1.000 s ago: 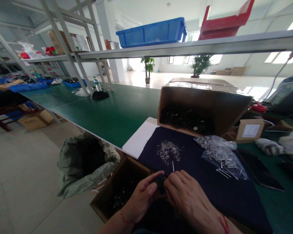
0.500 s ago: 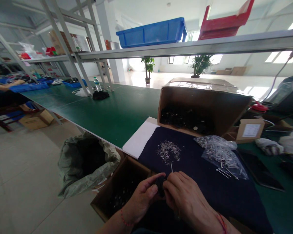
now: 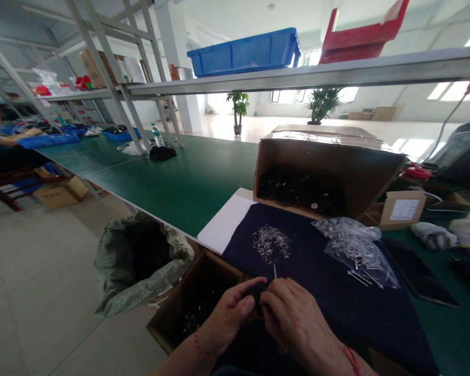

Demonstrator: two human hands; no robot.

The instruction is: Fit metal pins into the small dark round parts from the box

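A small black part [image 3: 260, 295] sits between the thumb and fingers of my left hand [image 3: 233, 310], which is closed on it. Against its right side press the bent fingers of my right hand [image 3: 292, 308]. A thin metal rod [image 3: 274, 270] shows just beyond my right fingertips; whether they grip it is hidden. Past the hands, a loose ring-shaped pile of small metal pins [image 3: 272, 243] lies on the dark blue cloth [image 3: 309, 261]. To the right rests a clear plastic bag of metal pins [image 3: 354, 248], with several long pins near its front edge.
A cardboard box of black parts [image 3: 329, 167] lies on its side behind the cloth. Below the table edge are another open carton [image 3: 168, 318] and a green sack-lined bin [image 3: 141, 261]. A dark flat tablet-like object [image 3: 421, 274] lies right. Overhead runs a shelf with a blue crate [image 3: 243, 55].
My right fingers have shifted very slightly against the black part. Both hands otherwise keep their places, and the pin pile looks the same.
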